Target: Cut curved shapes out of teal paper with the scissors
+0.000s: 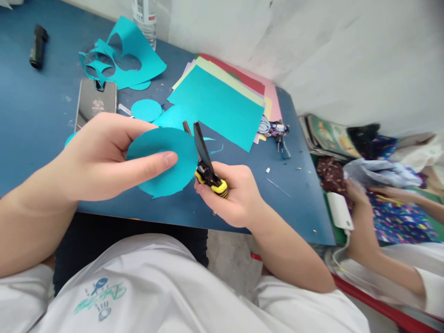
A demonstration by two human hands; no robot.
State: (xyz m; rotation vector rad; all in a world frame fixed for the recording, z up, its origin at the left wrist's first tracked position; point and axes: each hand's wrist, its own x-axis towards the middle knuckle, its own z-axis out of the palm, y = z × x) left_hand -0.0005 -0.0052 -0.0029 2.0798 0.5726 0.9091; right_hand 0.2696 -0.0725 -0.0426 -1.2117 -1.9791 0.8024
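My left hand (pixel 118 162) pinches a round piece of turquoise paper (pixel 169 178), thumb on top and fingers hidden underneath. At the circle's right edge, my right hand (pixel 232 194) is closed around the yellow-and-black handles of a pair of scissors (pixel 204 157). The black blades point away from me and stand a little apart, beside the paper's rim. A small sliver of paper sticks out at the circle's lower edge. Behind the held circle lie a smaller turquoise disc (pixel 146 110) and thin curled offcuts (pixel 217 149) on the blue table (pixel 277 203).
A stack of coloured paper (pixel 222 104) lies toward the wall. Left of it are a turquoise sheet with cut-out holes (pixel 147 62), a phone (pixel 95 99), a plastic bottle (pixel 144 21) and a black object (pixel 39 46). At right, another person's hands handle fabric (pixel 398 217) near a white power bank (pixel 339 211).
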